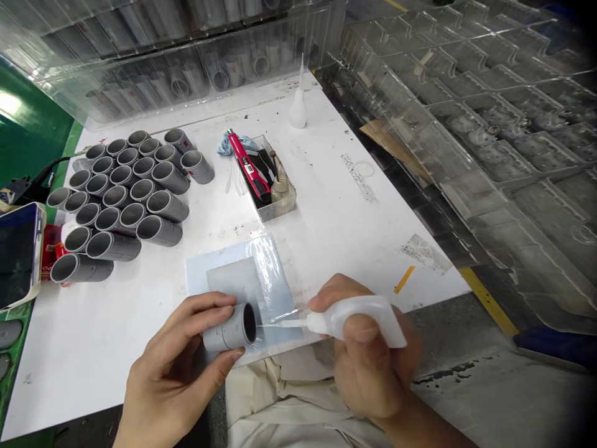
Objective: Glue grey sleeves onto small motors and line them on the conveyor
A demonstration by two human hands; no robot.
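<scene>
Head view: grey pipes [161, 230] on white table [321, 249] beside clear trays [466, 124].

Pipe sections [221, 333]: grey plastic, matt, smooth. Squeeze bottle [359, 317]: milky translucent plastic, soft sheen. Table [326, 249]: white, smooth, scuffed in patches. Film [275, 264]: clear plastic, glossy, creased. Bins [466, 155]: clear plastic, glossy.
</scene>
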